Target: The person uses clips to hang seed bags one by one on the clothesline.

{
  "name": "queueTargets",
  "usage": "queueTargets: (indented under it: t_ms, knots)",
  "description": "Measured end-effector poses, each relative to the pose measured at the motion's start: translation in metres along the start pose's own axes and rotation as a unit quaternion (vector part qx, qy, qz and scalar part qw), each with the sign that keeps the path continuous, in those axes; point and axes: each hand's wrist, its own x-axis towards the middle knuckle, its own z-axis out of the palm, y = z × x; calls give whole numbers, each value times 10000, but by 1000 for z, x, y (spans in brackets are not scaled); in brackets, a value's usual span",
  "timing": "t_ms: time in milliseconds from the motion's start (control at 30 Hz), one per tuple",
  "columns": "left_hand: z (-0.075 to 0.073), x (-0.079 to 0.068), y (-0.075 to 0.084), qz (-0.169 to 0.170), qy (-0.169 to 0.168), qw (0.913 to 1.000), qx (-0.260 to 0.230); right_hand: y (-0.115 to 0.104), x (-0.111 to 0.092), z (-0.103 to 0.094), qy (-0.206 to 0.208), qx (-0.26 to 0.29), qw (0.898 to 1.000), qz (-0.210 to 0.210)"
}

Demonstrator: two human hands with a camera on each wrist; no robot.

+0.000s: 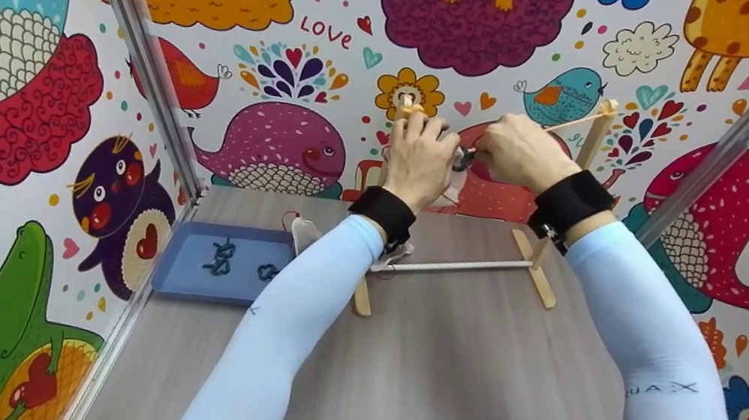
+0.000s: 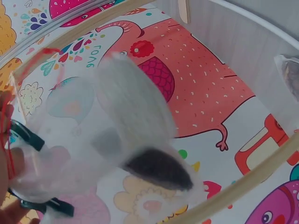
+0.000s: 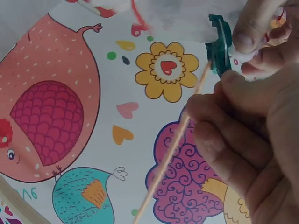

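Note:
A small translucent drawstring bag [image 2: 70, 135] with red cord and something dark inside hangs by the cord line [image 3: 163, 168] between two wooden posts. My left hand [image 1: 421, 161] is near the left post and pinches the bag's top edge. My right hand [image 1: 525, 151] pinches a green clip [image 3: 220, 46] between thumb and forefinger, at the cord and the bag's edge. Another green clip [image 2: 27, 135] shows by the bag's top in the left wrist view. In the head view my hands cover most of the bag.
A blue tray [image 1: 175, 287] with green clips [image 1: 222, 257] stands at the left of the table. Another translucent bag [image 1: 304, 234] lies beside it. The stand has a right wooden post [image 1: 592, 144], wooden feet [image 1: 544, 288] and a white rod [image 1: 464, 264]. A patterned wall rises behind.

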Motion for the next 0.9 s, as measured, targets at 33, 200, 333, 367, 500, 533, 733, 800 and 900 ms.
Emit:
queueTargets:
  t_ms: [33,200,333,367,500,533,733,800,900]
  knots:
    - [-1,-1,-1,7,-34,10000,21,0,-1,1,82,58,9999,-22]
    - [-7,-4,-4,177,-248,9995,-80,1,-9,11,338,213,9991,151]
    - [-11,-11,-12,413,32,9975,-571,0,-19,23,594,209,9976,278]
    - [-12,-13,-16,461,182,9961,-724,0,-21,27,675,224,9971,287]
    - [-20,-20,-32,618,876,9860,-1279,-2,-34,41,991,356,9932,497]
    - [-22,-22,-37,620,1029,9830,-1389,-2,-38,44,1065,436,9915,604]
    - [-22,-50,-93,389,1638,9723,-1623,-7,-60,65,1245,942,9731,1695]
    - [-18,-66,-118,179,1580,9754,-1524,-9,-67,73,1140,1014,9682,1985]
    - [-9,-90,-154,-234,1220,9836,-1307,-11,-79,87,924,1083,9635,2266]
